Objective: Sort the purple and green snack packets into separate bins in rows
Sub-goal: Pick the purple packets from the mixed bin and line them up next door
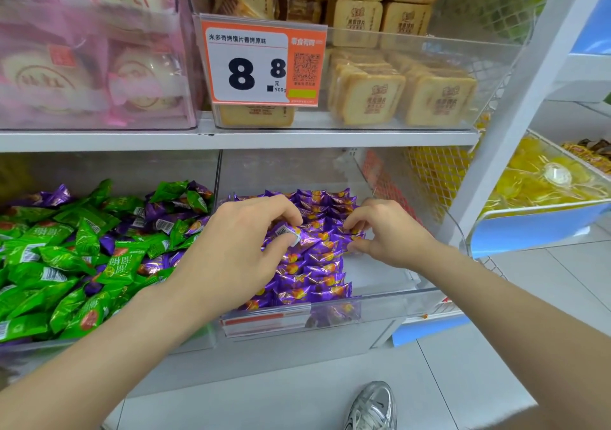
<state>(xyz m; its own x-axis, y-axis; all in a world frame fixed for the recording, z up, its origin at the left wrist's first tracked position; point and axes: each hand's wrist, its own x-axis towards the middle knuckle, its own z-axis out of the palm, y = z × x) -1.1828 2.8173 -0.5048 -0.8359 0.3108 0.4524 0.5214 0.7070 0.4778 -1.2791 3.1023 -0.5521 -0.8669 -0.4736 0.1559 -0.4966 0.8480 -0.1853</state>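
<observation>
The clear right bin [390, 300] on the lower shelf holds purple snack packets [314, 264] lined up in neat rows. My left hand [238, 248] hovers over these rows and pinches a purple packet [286, 231] between thumb and fingers. My right hand [386, 231] is at the right end of a row, its fingertips pinching another purple packet [352, 229]. The clear left bin [109, 338] holds a loose heap of green packets [66, 257] mixed with some purple ones [158, 210].
The shelf above carries a pink-wrapped cake bin [92, 66], a bin of tan biscuit packs [396, 92] and an orange price tag [263, 66]. A white post [515, 99] and a bin of yellow sweets [542, 181] stand to the right. My shoe [373, 406] is on the tiled floor.
</observation>
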